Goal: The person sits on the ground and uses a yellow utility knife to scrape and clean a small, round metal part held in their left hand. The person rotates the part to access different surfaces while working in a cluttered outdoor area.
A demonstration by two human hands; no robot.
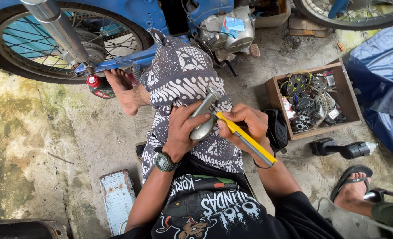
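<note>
The left hand (181, 132) has its fingers wrapped around a grey metal part (204, 119) resting on the knee. The right hand (245, 124) has its fingers pinched on a yellow-handled tool (247, 140), tip against the part.

Blue motorcycle (161, 17) ahead; wooden parts box (338, 71) right; blue tarp (382, 88); oil bottle (100, 87).

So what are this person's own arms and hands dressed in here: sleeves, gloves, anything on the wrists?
Both hands are bare, no gloves. The left hand has a dark digital wristwatch with a greenish face on its wrist. The right hand has a thin dark band at the wrist. Forearms are uncovered; a black printed T-shirt has short sleeves.
</note>
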